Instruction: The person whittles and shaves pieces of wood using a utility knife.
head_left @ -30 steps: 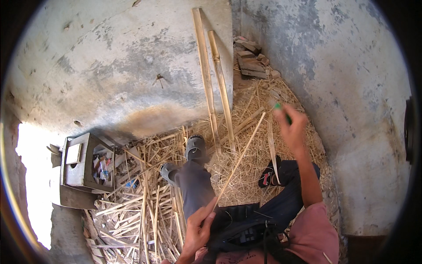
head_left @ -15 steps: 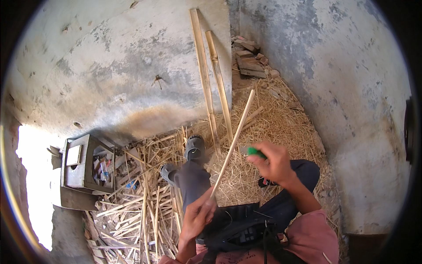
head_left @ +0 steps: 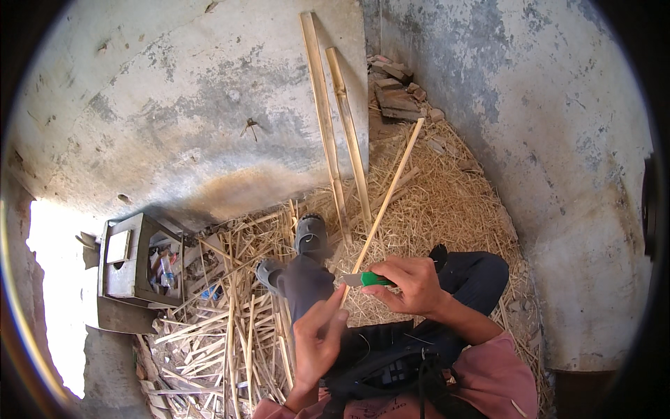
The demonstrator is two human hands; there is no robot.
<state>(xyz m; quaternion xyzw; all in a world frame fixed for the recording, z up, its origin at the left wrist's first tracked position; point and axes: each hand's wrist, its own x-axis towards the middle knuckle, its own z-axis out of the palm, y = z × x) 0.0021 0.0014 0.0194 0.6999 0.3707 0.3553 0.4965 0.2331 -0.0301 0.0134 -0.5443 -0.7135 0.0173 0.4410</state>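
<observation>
A long thin bamboo strip [head_left: 391, 187] slants up and away from my lap toward the far right. Its near end lies at my left hand [head_left: 318, 342], between the forefinger and thumb; part of that end is hidden. In my right hand [head_left: 413, 285] is a knife [head_left: 375, 279] with a green handle, fingers closed round it. The short blade points left and lies across the strip, close to my left forefinger's tip.
Two split bamboo lengths [head_left: 322, 112] lean on the far wall. Fine shavings [head_left: 447, 202] cover the floor ahead and right; cut strips [head_left: 202, 349] are heaped at left. A wooden box [head_left: 143, 262] holding odds and ends stands by the left wall. Broken bricks [head_left: 399, 101] fill the far corner.
My right hand has brought the knife left and down onto the strip. The strip's far end has swung up and right. My left forefinger has stretched out toward the blade.
</observation>
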